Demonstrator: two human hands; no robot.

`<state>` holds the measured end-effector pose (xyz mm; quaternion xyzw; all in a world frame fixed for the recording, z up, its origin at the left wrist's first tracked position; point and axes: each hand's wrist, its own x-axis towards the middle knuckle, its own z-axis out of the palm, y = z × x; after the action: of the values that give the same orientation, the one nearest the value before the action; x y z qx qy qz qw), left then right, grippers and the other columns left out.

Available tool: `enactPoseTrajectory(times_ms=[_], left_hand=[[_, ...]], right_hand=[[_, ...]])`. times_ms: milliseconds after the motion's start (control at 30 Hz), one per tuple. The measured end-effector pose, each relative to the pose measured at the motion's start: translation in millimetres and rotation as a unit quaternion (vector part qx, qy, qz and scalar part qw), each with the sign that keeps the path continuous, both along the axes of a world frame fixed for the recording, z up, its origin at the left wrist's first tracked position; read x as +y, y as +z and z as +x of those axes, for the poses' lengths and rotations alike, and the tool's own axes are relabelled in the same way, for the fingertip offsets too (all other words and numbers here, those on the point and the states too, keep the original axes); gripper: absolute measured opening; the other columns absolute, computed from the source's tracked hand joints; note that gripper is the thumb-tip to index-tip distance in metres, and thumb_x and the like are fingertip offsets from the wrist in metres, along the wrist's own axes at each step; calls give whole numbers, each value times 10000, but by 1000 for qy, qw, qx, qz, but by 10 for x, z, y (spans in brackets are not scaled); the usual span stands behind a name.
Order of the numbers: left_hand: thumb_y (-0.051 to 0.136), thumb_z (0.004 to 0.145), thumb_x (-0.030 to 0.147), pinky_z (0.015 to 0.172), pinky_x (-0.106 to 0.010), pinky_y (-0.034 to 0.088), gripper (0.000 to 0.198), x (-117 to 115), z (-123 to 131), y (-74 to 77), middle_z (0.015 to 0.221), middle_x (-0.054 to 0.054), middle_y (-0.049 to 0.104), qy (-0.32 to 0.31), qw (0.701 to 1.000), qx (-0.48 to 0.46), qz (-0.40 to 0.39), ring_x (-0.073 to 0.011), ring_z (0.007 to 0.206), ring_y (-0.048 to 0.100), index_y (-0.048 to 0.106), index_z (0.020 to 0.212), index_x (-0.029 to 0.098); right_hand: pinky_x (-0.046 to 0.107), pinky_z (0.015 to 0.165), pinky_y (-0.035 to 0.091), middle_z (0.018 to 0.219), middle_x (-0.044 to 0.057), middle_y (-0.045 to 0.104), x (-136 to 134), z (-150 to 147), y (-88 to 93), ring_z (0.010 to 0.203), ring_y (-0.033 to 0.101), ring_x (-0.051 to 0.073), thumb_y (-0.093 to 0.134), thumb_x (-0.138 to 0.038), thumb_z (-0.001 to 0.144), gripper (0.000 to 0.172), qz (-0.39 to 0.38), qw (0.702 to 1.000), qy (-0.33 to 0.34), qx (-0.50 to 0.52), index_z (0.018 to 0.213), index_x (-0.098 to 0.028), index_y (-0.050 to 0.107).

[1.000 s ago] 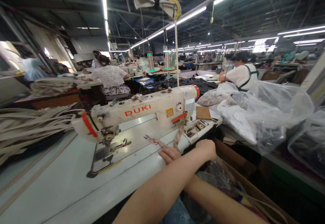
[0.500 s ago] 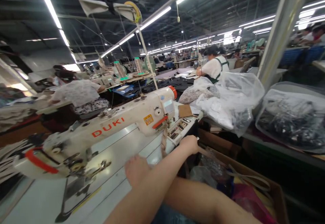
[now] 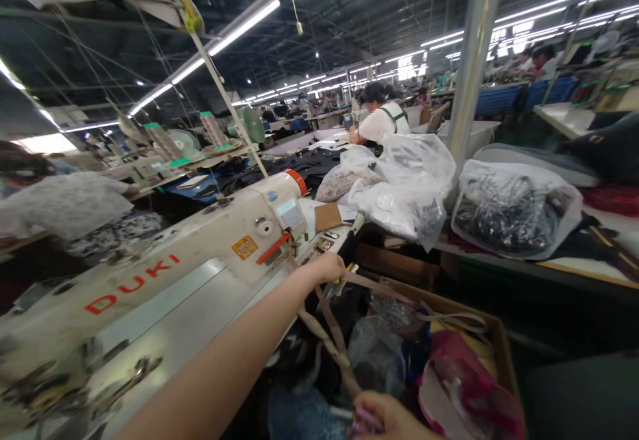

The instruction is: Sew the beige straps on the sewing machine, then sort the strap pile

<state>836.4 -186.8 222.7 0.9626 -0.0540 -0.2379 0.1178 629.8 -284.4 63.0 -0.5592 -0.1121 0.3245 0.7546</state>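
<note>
My left hand reaches across the sewing machine bed to its right end, with fingers closed on a beige fabric strip that runs off to the right. A twisted length of the beige strip hangs from the table edge down to my right hand. That hand is low at the bottom of the view, fingers closed around the twisted strip's lower end. A small pinkish-purple thing shows at its fingers, too blurred to name. The white sewing machine, marked DUKI, stands to the left.
An open cardboard box with plastic bags and magenta cloth sits at lower right. Filled clear bags lie beyond it, beside a metal post. A person bends over a table ahead; another sits at left.
The view has turned right. My right hand has left the machine bed and crossed under my left arm to the lower right. My left hand stays near the bed's right end.
</note>
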Motion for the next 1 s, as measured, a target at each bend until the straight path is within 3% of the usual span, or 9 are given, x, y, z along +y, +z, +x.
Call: enactPoseTrajectory(times_ms=[100, 200, 267, 333, 500, 633, 1000], left_hand=[[653, 821, 197, 562, -239, 423, 151, 79, -128, -94, 593, 45, 537, 42, 998, -5, -51, -112, 571, 515, 609, 684, 152], [637, 772, 205, 458, -223, 295, 168, 131, -266, -184, 452, 78, 393, 83, 992, 3, -99, -95, 448, 389, 580, 617, 172], [646, 757, 264, 427, -228, 236, 187, 160, -334, -232, 421, 88, 341, 108, 986, 16, -126, -90, 408, 323, 563, 611, 182], [661, 740, 313, 411, -228, 193, 208, 186, -375, -274, 411, 96, 313, 132, 979, 35, -149, -82, 389, 266, 549, 617, 188], [678, 701, 380, 395, -214, 117, 246, 222, -395, -351, 388, 111, 267, 180, 960, 84, -195, -67, 367, 192, 526, 641, 197], [663, 682, 421, 399, -209, 83, 274, 217, -407, -364, 376, 124, 252, 191, 948, 115, -226, -57, 355, 133, 491, 649, 210], [724, 571, 574, 403, -224, 82, 429, 228, -497, -510, 367, 118, 267, 197, 936, 117, -266, -57, 352, 158, 505, 627, 209]], right_hand=[[192, 429, 182, 548, -102, 367, -310, 182, 173, 426, 246, 32, 688, -761, 604, 638, 39, 982, -165, 84, 806, -195, 476], [200, 389, 148, 470, -119, 358, -287, 498, 338, 367, 242, 32, 657, -854, 505, 739, 29, 961, -262, 79, 784, -195, 472], [199, 374, 123, 432, -128, 322, -193, 675, 399, 350, 220, 32, 628, -901, 430, 797, 41, 959, -264, 95, 765, -191, 485], [196, 378, 99, 428, -124, 314, -105, 766, 431, 346, 210, 29, 565, -932, 462, 817, 75, 957, -249, 131, 764, -174, 514], [193, 403, 84, 473, -95, 352, -48, 718, 462, 347, 239, 17, 485, -751, 814, 610, 106, 937, -228, 242, 729, -147, 505], [179, 408, 95, 498, -86, 363, -78, 698, 485, 353, 250, 12, 391, -534, 976, 472, 98, 928, -218, 286, 739, -140, 495], [156, 401, 108, 517, -93, 365, -28, 832, 637, 360, 252, 16, 356, -486, 1009, 421, 135, 916, -236, 295, 776, -153, 468]])
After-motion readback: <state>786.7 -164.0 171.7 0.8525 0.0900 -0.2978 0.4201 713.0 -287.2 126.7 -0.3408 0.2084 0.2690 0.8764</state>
